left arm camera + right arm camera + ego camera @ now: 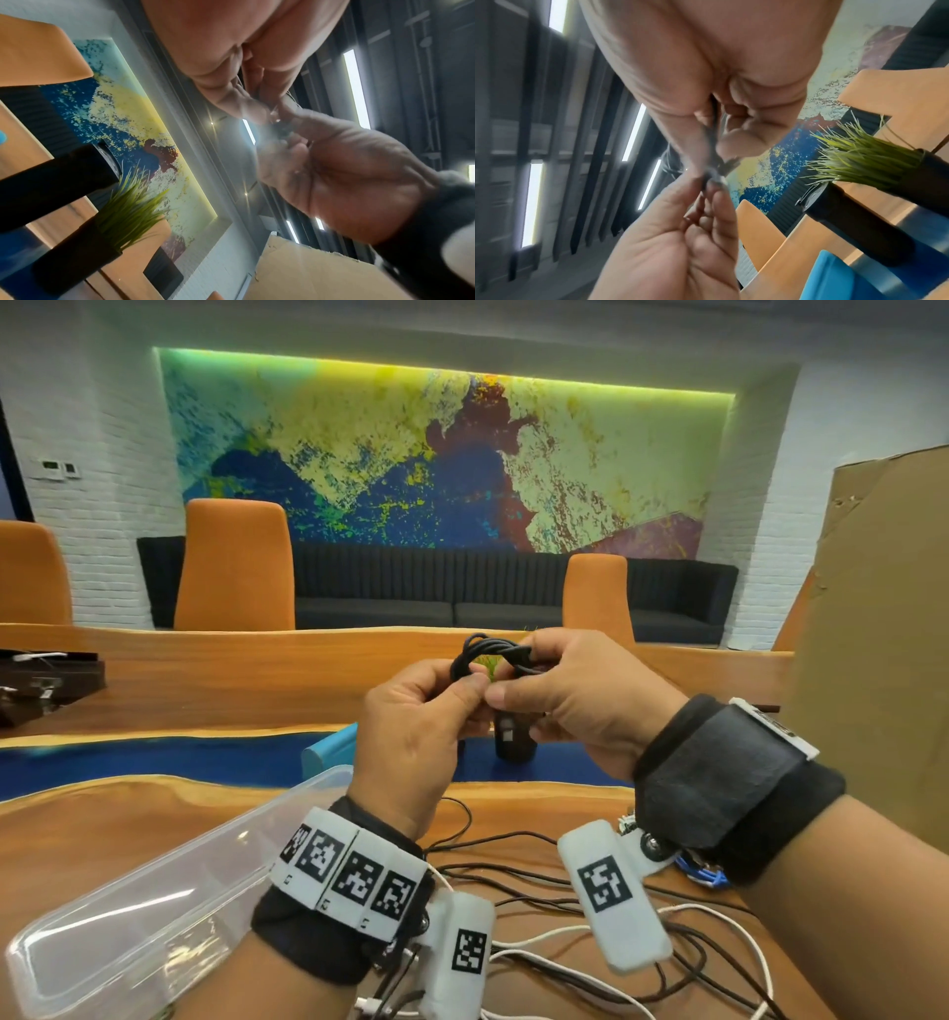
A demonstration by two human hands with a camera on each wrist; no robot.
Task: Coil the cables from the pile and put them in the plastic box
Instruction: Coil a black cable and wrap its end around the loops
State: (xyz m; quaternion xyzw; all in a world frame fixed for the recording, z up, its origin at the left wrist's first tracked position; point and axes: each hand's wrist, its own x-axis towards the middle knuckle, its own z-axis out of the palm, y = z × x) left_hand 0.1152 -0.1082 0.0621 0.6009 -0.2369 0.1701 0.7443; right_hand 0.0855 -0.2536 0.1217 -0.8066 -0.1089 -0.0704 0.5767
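A person's left hand (416, 737) and right hand (575, 701) meet in the air above the middle of the wooden bench (102, 834), both gripping a small black cable coil (488, 654) raised at chest height. The left thumb and fingers (464, 683) pinch the bundle's near side, while the right hand's fingers curl over its far side, clenched on the loops. The wrist views show the same meeting of fingertips from below, with a thin dark strand between them, though blur hides how the free end lies.

The clear plastic box (154, 891) sits open at the bench's near left edge, just beside the left wrist; no cable can be made out inside it. The pile of loose cables (590, 942), black and white strands crossing one another, sprawls along the near edge under both wrists.

The step in hand appears to be finishing this coil. To do it well, one hand should likely keep the loops pinched tight while the other tucks or wraps the tail, so the bundle does not spring open on its way down and left to the box. A potted grass plant (128, 207) stands beyond the hands.
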